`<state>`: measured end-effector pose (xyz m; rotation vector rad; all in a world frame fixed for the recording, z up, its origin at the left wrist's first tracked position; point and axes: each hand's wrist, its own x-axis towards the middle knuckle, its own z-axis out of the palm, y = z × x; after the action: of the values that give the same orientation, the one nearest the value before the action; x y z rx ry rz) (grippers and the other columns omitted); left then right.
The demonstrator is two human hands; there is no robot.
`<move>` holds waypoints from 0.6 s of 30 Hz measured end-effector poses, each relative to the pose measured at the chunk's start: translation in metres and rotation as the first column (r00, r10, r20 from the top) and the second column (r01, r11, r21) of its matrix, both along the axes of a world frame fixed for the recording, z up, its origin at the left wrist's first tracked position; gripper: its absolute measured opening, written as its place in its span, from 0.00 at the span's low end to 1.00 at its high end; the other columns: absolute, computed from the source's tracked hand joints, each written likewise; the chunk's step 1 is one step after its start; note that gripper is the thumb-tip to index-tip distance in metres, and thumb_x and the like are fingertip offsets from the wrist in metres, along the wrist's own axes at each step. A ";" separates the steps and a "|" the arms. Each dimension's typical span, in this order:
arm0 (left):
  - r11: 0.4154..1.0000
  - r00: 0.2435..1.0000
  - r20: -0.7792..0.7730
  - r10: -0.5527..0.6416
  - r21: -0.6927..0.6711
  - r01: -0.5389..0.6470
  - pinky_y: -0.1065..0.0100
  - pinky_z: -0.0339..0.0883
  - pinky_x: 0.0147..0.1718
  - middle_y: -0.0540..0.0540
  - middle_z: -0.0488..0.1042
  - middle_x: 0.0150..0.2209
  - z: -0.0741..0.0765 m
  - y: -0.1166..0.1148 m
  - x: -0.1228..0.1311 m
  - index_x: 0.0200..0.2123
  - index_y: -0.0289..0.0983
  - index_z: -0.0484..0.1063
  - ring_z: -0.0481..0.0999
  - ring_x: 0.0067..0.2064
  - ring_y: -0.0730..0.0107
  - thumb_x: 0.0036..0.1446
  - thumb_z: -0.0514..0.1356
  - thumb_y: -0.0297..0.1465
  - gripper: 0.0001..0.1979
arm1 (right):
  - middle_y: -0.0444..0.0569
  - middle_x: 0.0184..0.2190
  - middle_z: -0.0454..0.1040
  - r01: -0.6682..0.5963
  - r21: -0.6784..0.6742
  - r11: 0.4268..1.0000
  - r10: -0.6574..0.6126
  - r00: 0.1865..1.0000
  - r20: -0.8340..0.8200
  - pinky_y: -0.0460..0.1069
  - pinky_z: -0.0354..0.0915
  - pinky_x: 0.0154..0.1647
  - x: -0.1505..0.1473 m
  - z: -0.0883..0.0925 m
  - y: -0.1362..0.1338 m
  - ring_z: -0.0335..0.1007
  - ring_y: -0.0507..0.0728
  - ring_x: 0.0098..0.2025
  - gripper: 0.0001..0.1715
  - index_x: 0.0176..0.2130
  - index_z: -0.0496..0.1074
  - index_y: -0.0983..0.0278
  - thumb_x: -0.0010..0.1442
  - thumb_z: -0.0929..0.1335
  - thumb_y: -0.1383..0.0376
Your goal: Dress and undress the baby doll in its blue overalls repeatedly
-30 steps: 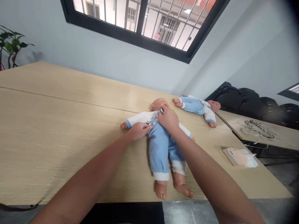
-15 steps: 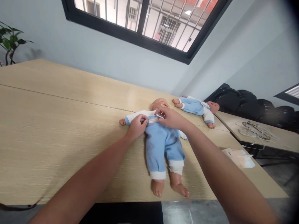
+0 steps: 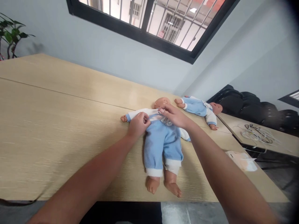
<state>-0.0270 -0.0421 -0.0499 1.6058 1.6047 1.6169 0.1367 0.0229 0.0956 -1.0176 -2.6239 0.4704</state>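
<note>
A baby doll (image 3: 163, 140) in a white and blue outfit lies on its back on the wooden table (image 3: 58, 130), feet toward me. My left hand (image 3: 139, 124) is closed at the doll's chest, its fingertips pinching the blue-edged cloth of the outfit. My right hand (image 3: 174, 115) bends over the upper chest just below the doll's head (image 3: 162, 102), fingers closed on the outfit's edge near the neck. A white patterned patch shows on the front beneath that hand. The exact grip of the right fingertips is partly hidden.
A second doll (image 3: 198, 107) in a similar outfit lies at the table's back right. A flat packet (image 3: 241, 160) rests near the right edge. Tangled cables (image 3: 258, 133) lie on another table, with black chairs (image 3: 247, 101) behind. A plant (image 3: 12, 34) stands far left.
The outfit's front edge has been drawn slightly, and the white patterned patch now shows more. My right hand has shifted a little toward the neck. The doll's legs have swung slightly left.
</note>
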 end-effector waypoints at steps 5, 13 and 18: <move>0.998 0.997 -0.077 -0.001 -0.069 -0.004 0.64 0.64 0.38 0.47 0.76 0.36 -0.001 -0.001 0.003 0.36 0.40 0.71 0.72 0.35 0.65 0.56 0.63 0.25 0.05 | 0.53 0.48 0.81 -0.115 -0.013 0.993 0.116 0.974 0.195 0.52 0.67 0.49 -0.078 -0.016 0.031 0.75 0.60 0.47 0.17 0.50 0.78 0.63 0.62 0.68 0.64; 0.988 0.991 -0.132 0.026 -0.146 -0.046 0.63 0.63 0.37 0.47 0.79 0.36 0.000 -0.004 0.001 0.34 0.42 0.71 0.76 0.39 0.61 0.58 0.64 0.29 0.04 | 0.43 0.30 0.81 -0.122 -0.329 0.937 0.291 0.795 0.532 0.53 0.68 0.42 -0.155 -0.041 0.061 0.76 0.59 0.36 0.18 0.36 0.82 0.56 0.41 0.79 0.62; 0.981 0.983 -0.177 0.038 -0.180 -0.071 0.65 0.64 0.37 0.50 0.79 0.38 0.001 -0.006 0.000 0.42 0.43 0.74 0.77 0.38 0.64 0.58 0.64 0.29 0.08 | 0.48 0.38 0.82 -0.201 -0.204 0.958 0.279 0.818 0.503 0.49 0.65 0.36 -0.132 -0.027 0.069 0.75 0.58 0.36 0.23 0.45 0.78 0.61 0.48 0.75 0.63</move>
<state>-0.0267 -0.0479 -0.0485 1.6545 1.8426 1.3380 0.0044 0.0917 0.0682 -0.9661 -3.2856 0.4944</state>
